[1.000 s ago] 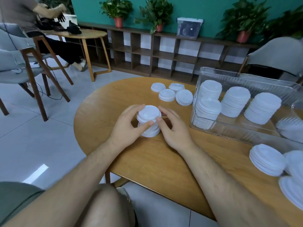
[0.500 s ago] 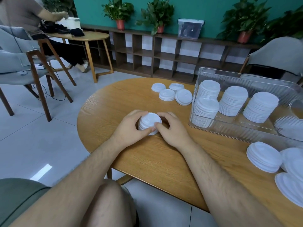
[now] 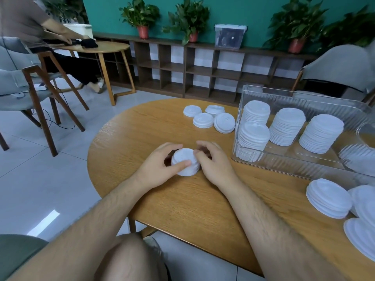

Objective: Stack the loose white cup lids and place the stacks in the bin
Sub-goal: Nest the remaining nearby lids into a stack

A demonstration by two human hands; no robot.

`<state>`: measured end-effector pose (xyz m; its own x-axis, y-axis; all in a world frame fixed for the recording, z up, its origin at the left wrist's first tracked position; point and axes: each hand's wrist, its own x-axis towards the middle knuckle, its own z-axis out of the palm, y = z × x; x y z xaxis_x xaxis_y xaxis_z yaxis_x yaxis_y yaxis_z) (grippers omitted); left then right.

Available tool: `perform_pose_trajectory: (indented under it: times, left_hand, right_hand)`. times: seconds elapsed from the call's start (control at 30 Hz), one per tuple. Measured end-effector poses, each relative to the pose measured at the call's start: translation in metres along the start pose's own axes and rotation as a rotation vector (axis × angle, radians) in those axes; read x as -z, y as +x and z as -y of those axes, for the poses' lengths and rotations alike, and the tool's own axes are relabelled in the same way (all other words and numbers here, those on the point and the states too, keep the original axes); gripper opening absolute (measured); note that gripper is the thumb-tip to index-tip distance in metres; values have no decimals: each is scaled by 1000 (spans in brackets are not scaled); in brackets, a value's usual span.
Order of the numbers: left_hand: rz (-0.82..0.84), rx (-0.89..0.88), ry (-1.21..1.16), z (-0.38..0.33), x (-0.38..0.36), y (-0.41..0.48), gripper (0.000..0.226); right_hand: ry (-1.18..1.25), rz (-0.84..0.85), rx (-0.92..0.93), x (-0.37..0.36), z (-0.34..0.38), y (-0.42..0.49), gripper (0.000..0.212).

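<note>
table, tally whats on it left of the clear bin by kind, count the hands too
lid stack gripped between both hands: 1
loose lid piles beyond the hands: 4
hands, left hand and right hand: 2
total: 7

Dead ahead of me: short stack of white lids (image 3: 185, 162), upright. At 1 o'clock from it, four loose lids (image 3: 203, 120) bunched together, the rightmost tilted. At 2 o'clock, clear ribbed bin (image 3: 294, 165) with four upright lid stacks (image 3: 287, 126) inside. At 4 o'clock, low stacks (image 3: 328, 197), leaning.
</note>
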<state>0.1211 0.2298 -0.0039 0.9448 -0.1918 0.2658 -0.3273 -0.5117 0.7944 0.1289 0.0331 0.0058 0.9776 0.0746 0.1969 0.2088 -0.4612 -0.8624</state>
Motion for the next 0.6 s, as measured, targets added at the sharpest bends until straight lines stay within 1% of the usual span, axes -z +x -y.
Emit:
perform_pose_trajectory:
  times: [0.07, 0.1, 0.17, 0.27, 0.4, 0.5, 0.6]
  left_hand:
    - [-25, 74, -108, -1, 2, 10, 45]
    - [-33, 116, -146, 0, 4, 18, 39]
    - [-31, 174, -190, 2, 5, 40, 35]
    - [-21, 180, -186, 4, -3, 74, 36]
    - [-18, 58, -5, 6, -15, 122, 29]
    - [-17, -30, 217, 11, -20, 162, 32]
    - [48, -68, 386, 9, -24, 205, 37]
  right_hand:
    - [45, -77, -50, 0, -2, 6, 38]
    - [47, -98, -66, -1, -2, 9, 41]
    - [15, -138, -71, -4, -4, 16, 45]
    - [-125, -204, -48, -6, -7, 31, 50]
    - [-276, -263, -71, -6, -5, 63, 57]
    - [-396, -321, -95, -8, 0, 95, 60]
    - [-477, -403, -162, -11, 0, 131, 61]
